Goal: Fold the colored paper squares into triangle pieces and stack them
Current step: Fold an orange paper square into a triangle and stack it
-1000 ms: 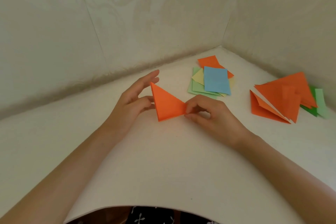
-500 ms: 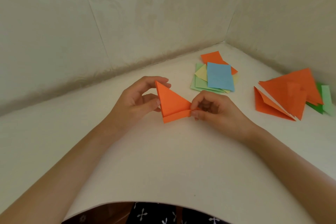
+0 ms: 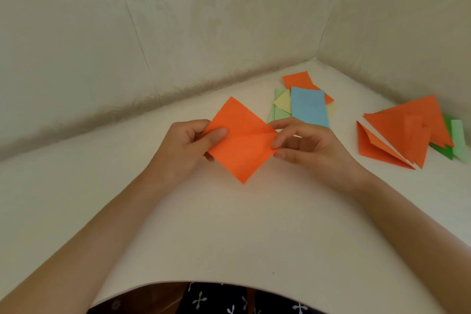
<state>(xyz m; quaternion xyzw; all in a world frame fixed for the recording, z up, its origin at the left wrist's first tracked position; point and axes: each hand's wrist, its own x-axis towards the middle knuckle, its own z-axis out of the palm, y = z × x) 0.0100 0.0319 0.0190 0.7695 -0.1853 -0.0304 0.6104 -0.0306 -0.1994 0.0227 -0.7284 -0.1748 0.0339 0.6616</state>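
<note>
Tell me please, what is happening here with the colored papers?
A person holds an orange square over the white table. The left hand pinches its left corner and the right hand pinches its right corner. The square is open, not folded into a triangle now. Behind it lies a pile of flat sheets with a blue sheet on top. At the right, finished orange triangles lie stacked over green pieces.

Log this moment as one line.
orange square: flat, creased | left hand: pinches left corner | right hand: pinches right corner | folded triangles: piled right
</note>
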